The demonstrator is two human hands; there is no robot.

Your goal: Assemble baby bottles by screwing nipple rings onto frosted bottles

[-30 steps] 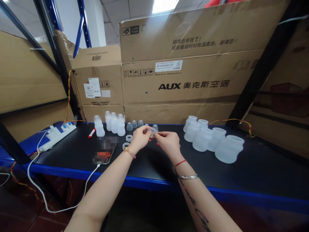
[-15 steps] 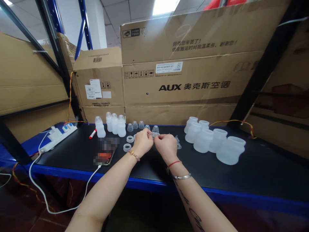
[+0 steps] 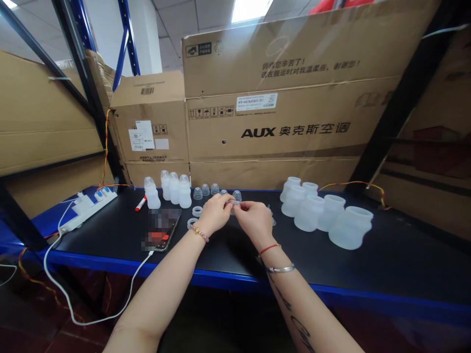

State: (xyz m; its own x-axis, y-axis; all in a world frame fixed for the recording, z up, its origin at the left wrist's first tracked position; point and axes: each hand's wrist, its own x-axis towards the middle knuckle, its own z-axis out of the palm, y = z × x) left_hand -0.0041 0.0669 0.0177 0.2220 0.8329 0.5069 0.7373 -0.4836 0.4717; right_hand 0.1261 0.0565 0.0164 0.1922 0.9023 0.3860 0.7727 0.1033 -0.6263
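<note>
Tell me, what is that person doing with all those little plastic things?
A person's left hand and right hand pinch one small clear piece together above the black table. To the right stand open white bottles, at the back left capped bottles, and loose rings and a phone lie nearby.

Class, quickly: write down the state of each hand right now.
Left hand: closed, fingers pinching a small clear part.
Right hand: closed, fingers pinching the same small clear part.
</note>
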